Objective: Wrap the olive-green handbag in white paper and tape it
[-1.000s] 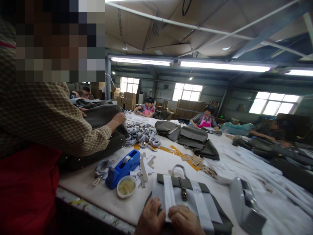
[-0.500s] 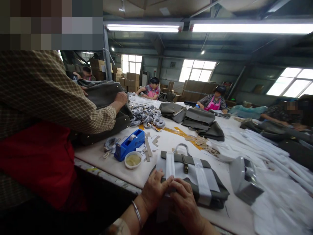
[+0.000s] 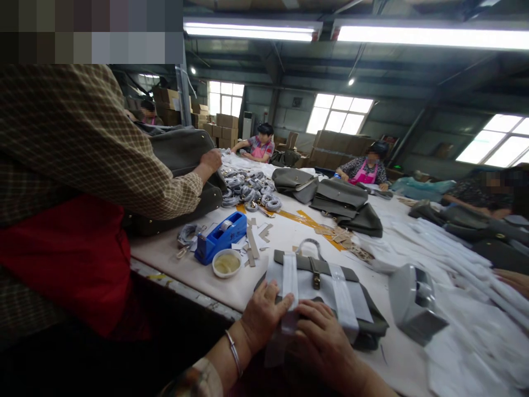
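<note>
An olive-grey handbag (image 3: 316, 273) lies on the table in front of me, its handle pointing away. White sheets cover much of its front, with two pale strips across them. My left hand (image 3: 264, 311) rests at the bag's near left edge, thumb on the lower end of the left strip (image 3: 290, 275). Close beside it, my right hand (image 3: 326, 333) is at the near edge, its fingers bent over a clear, loose strip end (image 3: 288, 322) hanging below the bag. Whether its fingertips grip that end cannot be made out.
A blue tape dispenser (image 3: 221, 238) and a small round dish (image 3: 227, 263) stand to the left. A grey dispenser (image 3: 417, 303) sits right of the bag. Coiled straps (image 3: 250, 190) and more bags (image 3: 339, 198) lie beyond. A person in a checked sleeve (image 3: 165, 187) works at left.
My two hands have moved slightly apart, uncovering the lower end of the left strip. The view has shifted a little. At the far right edge, another person's arm has come into view.
</note>
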